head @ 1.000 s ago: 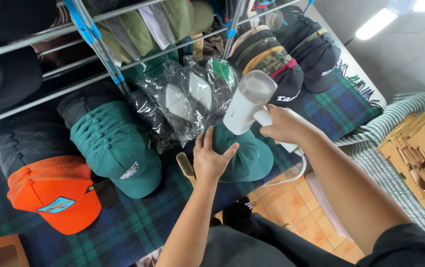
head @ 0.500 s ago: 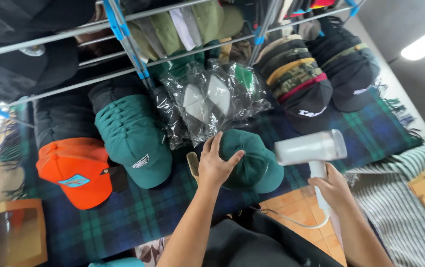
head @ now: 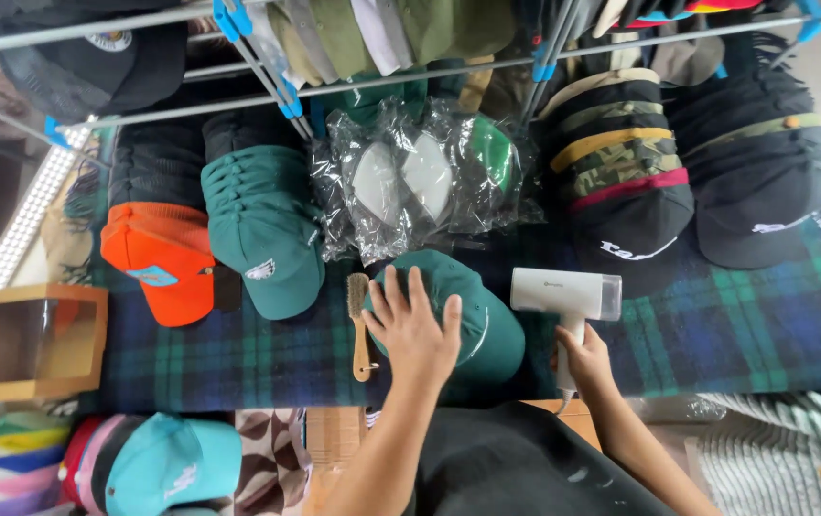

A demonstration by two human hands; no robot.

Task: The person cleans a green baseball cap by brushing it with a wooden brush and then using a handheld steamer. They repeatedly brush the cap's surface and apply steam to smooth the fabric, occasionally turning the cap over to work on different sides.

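**Head view: hand on a green cap, steamer at the side**

Head view, left to right: orange cap and stacked green caps on the plaid blanket; wooden brush just beside the left hand, spread flat, fingers open, on the green cap. Further right, white steamer, handle gripped in the closed right hand. Behind, caps in clear plastic.

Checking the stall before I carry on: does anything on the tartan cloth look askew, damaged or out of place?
Nothing looks damaged or spilled. The left hand lies flat on a loose teal cap, and the right hand grips a white handheld steamer. The one oddity is a crumpled clear plastic bag of caps among the neat cap stacks. A wooden brush lies beside the cap.
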